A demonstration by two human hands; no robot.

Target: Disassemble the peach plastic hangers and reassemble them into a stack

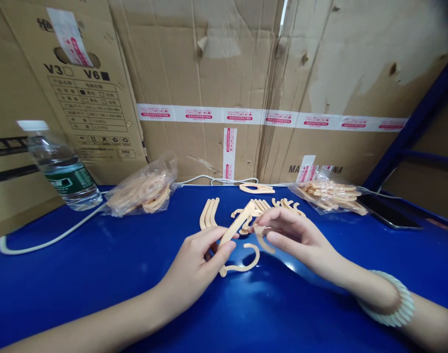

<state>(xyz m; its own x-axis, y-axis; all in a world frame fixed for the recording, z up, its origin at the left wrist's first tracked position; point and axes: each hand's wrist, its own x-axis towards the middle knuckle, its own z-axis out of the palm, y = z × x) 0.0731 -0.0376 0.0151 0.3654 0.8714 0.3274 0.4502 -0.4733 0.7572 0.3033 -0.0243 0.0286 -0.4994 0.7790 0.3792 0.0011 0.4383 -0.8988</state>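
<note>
My left hand (204,257) is closed around a beige plastic hanger arm (233,228), a slim bar slanting up to the right. A beige hanger hook (251,264) curves out by the bar's lower end; whether it is joined there I cannot tell. At the bar's upper end, my right hand (295,233) pinches a small curved beige piece (264,240), slightly blurred. Behind the hands, three bent hanger arms (209,213) lie side by side at left. More straight pieces (261,203) and several loose hooks (288,203) lie at right, partly covered by my hand.
A folded hanger (257,188) lies at the back of the blue table (136,289). Plastic bags of beige parts sit left (143,189) and right (329,193). A phone (389,212), a water bottle (64,169) and a white cable (51,245) are nearby. Cardboard (209,63) stands behind.
</note>
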